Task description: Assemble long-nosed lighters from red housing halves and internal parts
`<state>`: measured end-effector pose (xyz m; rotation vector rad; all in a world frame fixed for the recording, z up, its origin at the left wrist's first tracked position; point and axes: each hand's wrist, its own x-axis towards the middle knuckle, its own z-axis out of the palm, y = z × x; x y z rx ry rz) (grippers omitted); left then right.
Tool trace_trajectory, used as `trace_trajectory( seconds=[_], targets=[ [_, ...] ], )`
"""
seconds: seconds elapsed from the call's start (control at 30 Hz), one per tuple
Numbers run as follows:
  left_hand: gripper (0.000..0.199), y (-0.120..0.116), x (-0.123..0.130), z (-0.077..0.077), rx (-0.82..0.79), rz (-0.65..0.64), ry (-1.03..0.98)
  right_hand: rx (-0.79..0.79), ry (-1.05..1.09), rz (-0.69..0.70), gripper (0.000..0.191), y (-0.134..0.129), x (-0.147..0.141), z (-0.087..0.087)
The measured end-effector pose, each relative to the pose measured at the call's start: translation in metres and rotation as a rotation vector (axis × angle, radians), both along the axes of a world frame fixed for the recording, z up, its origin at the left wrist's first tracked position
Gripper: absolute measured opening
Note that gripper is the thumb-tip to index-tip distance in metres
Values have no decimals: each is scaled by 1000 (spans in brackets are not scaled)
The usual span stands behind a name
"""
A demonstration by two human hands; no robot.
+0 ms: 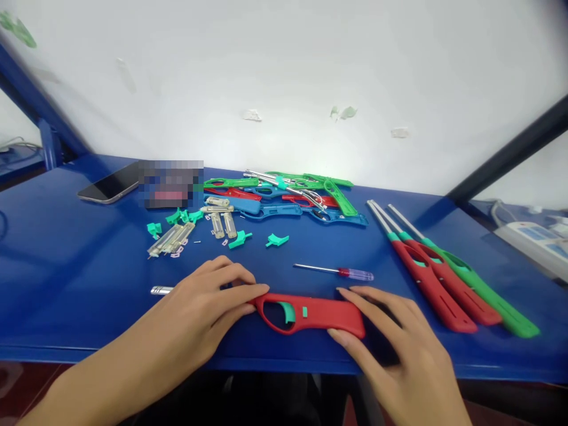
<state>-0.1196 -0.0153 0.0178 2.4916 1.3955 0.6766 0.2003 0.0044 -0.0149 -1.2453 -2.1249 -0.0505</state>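
A red gas lighter (pixel 331 316) with a green trigger lies flat close to the front edge of the table. My left hand (pixel 210 307) pinches its neck, hiding part of the metal tube whose tip shows beyond the wrist. Around the handle's other end curves my right hand (pixel 394 337), thumb against the lower edge and fingertips along the upper edge. Just behind the lighter is a screwdriver (pixel 355 274) with a purple handle. Loose green triggers (pixel 277 240) and clear fuel tanks (pixel 171 239) are spread beyond my left hand.
Red and green lighters (pixel 437 284) lie side by side at the right. Against the wall sits a heap of coloured casing halves (pixel 275 210) and metal tubes. A phone (pixel 115 182) is at the back left, and a power strip (pixel 536 239) at far right.
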Motion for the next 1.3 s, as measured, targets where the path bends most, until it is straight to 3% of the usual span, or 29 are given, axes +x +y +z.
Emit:
trace_trajectory(
  seconds=[0.57,0.87,1.3],
  targets=[
    [36,-4,6,4,35,49,85,-17,-31,-19,43,3,1,-3],
    [56,-3,7,5,16,20,84,-20,-34,-3,44,1,0,-3],
    [64,-7,4,2,-1,20,115,-33,-38,3,55,1,0,-3]
  ],
)
